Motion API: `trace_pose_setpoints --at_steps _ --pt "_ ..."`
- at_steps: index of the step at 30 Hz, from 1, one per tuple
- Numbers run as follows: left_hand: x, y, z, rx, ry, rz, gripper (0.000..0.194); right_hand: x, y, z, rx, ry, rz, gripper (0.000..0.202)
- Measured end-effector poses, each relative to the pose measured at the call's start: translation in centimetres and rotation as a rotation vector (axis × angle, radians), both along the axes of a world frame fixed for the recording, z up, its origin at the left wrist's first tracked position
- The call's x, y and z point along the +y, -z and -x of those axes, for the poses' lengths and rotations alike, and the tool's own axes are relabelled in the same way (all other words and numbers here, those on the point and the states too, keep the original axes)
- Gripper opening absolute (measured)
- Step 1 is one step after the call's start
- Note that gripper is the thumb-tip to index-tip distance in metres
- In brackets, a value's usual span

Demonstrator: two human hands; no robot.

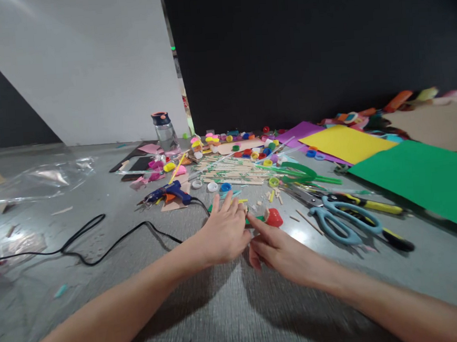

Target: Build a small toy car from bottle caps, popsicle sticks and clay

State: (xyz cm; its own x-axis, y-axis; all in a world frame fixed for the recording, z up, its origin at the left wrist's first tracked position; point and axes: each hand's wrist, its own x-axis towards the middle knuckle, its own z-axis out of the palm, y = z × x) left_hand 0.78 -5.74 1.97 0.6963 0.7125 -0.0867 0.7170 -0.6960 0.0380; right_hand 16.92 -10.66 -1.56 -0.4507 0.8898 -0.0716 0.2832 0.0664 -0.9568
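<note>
Green strip [260, 218] is lying on the grey surface [220, 324] at the near middle, mostly hidden under both hands, with a red piece [274, 218] showing at its right end. Work on it is apparently under way: strip and red piece are sitting together, though whether they are joined or only touching I cannot tell. Whatever has been done beneath the hands is staying out of view. Supplies are lying unused around it: wooden sticks [232, 172] in a loose pile, bottle caps [213, 186] scattered nearby, and a green sheet [423, 182] lying flat to the right. A blue glue gun [169, 193] is resting on its side to the left, and blue-handled scissors [337, 220] are lying to the right; neither hand is touching either tool.

Both forearms are reaching in from the lower corners and meeting at the strip. The left hand [226, 233] is facing palm down, its fingers extending forward and slightly apart. The right hand [271, 244] is pointing its index finger toward the left fingertips, the other fingers curling under. Whether either hand's fingers are gripping the strip or merely pressing it, I cannot tell.
</note>
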Motion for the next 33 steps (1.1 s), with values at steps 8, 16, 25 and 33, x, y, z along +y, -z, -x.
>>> trace_pose_setpoints --at_steps 8,16,25,33 --pt "1.1 -0.7 0.6 -0.111 0.014 0.019 0.039 0.1 0.0 -0.6 -0.085 0.032 -0.069 0.068" --pt "5.0 -1.9 2.5 -0.537 0.195 0.221 0.032 0.2 0.3 -1.0 -0.151 0.028 -0.138 0.06" --pt "6.1 -0.4 2.5 -0.649 0.339 0.176 0.012 0.8 0.0 -1.1 -0.418 0.158 -0.373 0.032" --pt "4.5 -0.1 1.3 -0.584 0.296 0.096 0.009 2.0 -0.3 -2.1 -0.591 0.304 -0.523 0.025"
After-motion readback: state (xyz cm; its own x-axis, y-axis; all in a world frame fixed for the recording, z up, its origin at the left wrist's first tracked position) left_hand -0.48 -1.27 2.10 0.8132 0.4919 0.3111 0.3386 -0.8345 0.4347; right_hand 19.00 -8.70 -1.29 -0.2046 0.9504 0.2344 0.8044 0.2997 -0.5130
